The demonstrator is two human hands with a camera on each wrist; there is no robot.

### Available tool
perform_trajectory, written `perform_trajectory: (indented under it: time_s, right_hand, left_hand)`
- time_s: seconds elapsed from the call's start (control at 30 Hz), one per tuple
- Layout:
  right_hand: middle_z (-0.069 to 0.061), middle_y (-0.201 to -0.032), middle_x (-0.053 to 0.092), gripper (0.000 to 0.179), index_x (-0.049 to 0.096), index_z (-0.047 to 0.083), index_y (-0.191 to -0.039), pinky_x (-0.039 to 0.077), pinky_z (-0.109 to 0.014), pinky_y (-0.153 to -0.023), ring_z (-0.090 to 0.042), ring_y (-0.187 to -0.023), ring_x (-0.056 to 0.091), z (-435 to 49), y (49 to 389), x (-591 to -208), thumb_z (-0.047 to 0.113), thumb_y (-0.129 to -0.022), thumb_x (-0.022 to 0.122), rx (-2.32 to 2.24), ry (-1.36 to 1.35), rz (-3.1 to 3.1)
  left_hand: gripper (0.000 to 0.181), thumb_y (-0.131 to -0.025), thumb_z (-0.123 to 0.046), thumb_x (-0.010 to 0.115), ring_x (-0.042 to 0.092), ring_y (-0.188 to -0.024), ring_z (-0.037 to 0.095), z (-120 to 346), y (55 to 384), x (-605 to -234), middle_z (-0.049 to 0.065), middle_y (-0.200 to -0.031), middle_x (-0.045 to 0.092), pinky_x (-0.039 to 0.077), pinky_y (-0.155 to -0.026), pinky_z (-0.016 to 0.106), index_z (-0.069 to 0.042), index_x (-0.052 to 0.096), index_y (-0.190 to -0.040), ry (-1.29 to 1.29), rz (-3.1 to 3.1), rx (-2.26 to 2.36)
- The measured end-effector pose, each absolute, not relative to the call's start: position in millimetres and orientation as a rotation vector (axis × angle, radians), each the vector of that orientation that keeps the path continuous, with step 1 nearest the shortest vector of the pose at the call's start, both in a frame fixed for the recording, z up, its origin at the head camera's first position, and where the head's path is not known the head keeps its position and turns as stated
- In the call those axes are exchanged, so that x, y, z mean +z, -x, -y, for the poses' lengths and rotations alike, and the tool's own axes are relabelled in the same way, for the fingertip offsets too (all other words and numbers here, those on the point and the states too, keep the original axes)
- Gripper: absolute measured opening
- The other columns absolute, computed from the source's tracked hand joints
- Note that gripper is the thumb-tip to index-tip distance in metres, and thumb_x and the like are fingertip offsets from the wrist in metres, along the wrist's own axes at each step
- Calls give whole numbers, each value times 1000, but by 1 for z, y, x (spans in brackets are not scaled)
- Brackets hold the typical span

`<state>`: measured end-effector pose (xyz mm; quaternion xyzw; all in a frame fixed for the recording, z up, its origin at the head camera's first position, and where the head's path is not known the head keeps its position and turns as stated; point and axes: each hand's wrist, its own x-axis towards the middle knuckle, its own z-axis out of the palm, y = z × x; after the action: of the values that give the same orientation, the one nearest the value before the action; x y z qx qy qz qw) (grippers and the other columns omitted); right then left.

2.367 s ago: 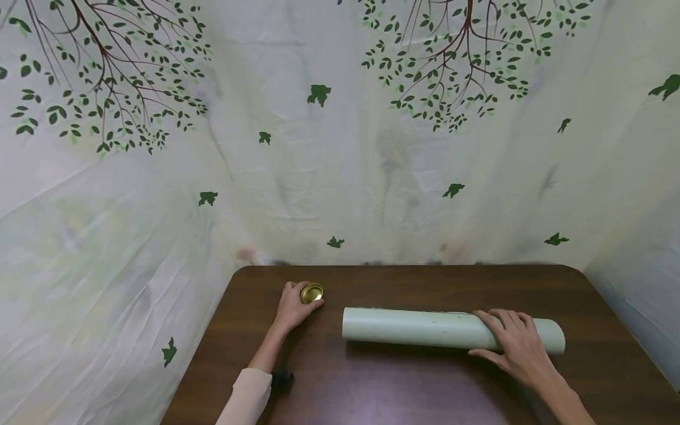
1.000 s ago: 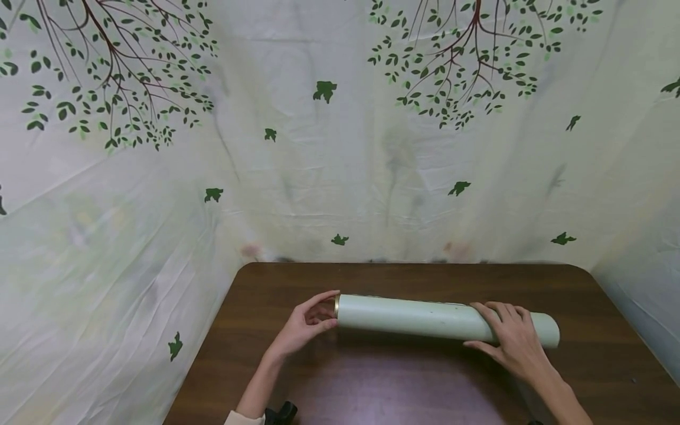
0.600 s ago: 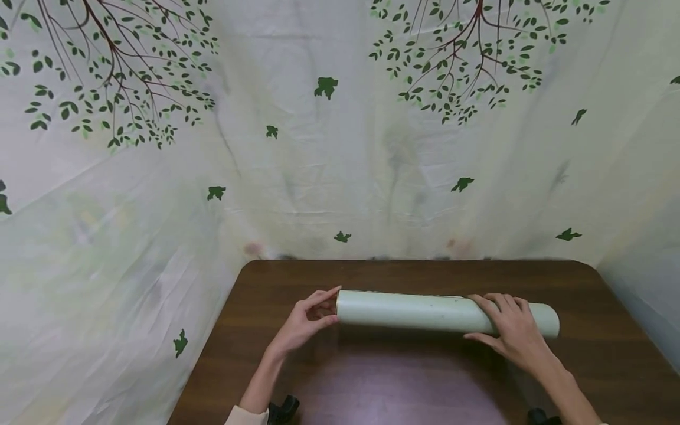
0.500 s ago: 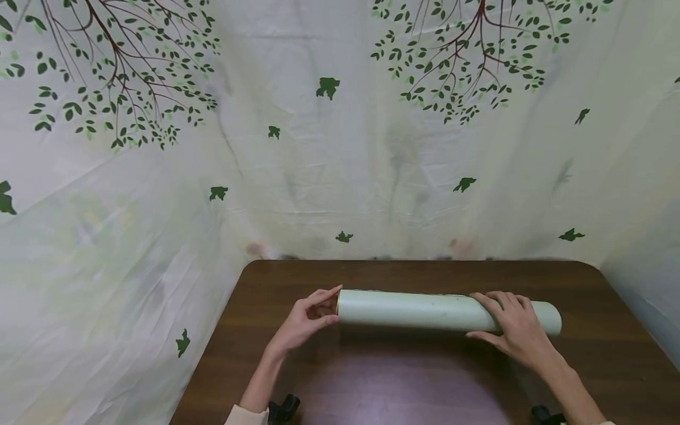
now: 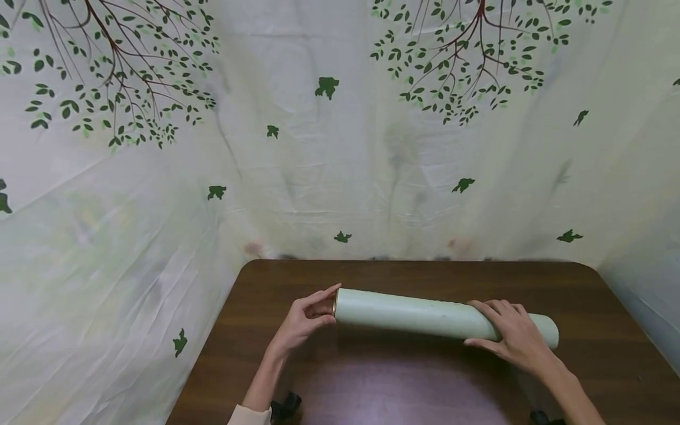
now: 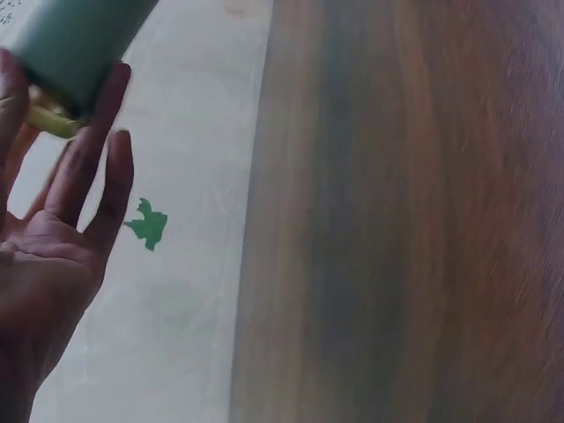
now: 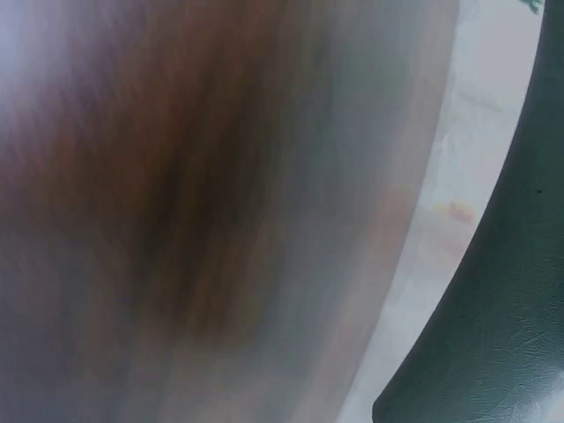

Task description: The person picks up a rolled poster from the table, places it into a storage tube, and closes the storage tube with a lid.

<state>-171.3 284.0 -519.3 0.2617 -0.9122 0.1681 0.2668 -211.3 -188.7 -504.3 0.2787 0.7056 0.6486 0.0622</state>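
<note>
A long pale green tube (image 5: 414, 313) is held above the table, its right end a little lower than its left. My right hand (image 5: 512, 336) grips it near the right end, thumb below and fingers over the top. At the left end, my left hand (image 5: 303, 321) holds a round gold lid (image 6: 55, 121) against the tube's mouth, with thumb and fingers at the rim. Only a thin gold edge shows in the head view. In the left wrist view, part of the lid sticks out of the tube. The right wrist view shows the tube's dark side but not the hand.
A brown wooden table (image 5: 404, 383) with rounded far corners lies under both hands. Behind and beside it hangs a pale cloth backdrop (image 5: 372, 177) printed with branches and green leaves. Black straps (image 5: 287, 407) sit on the wrists.
The left hand has brought the gold lid from left of the tube to its left end. The tube has risen slightly, and its right end has dipped within the last half second.
</note>
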Motion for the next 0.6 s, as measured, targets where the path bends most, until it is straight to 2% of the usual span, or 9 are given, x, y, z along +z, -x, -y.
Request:
perform_trajectory:
  time_s: [0.23, 0.4, 0.6]
  right_hand:
    - [2, -108, 69, 78, 66, 17, -133, 44, -49, -83, -24, -102, 66, -280, 168, -522, 53, -68, 91, 467, -704, 2459]
    - [7, -110, 68, 78, 65, 21, -134, 45, -46, -81, -18, -101, 64, -281, 166, -519, 51, -68, 92, 489, -721, 2484]
    - [8, -113, 68, 77, 64, 22, -137, 44, -44, -82, -17, -102, 64, -282, 162, -514, 48, -70, 92, 510, -736, 2517]
  left_hand:
    - [70, -93, -13, 75, 75, -107, 13, 191, 207, -507, -2, -149, 58, 60, -85, 25, -4, 46, -155, -799, -2050, 2010]
    - [76, -90, -3, 76, 74, -111, 17, 199, 207, -509, -5, -153, 56, 61, -84, 26, 2, 39, -156, -864, -1906, 1991]
    - [72, -88, -3, 78, 76, -104, 14, 195, 209, -510, -7, -141, 66, 62, -76, 25, 8, 44, -151, -860, -1873, 2063]
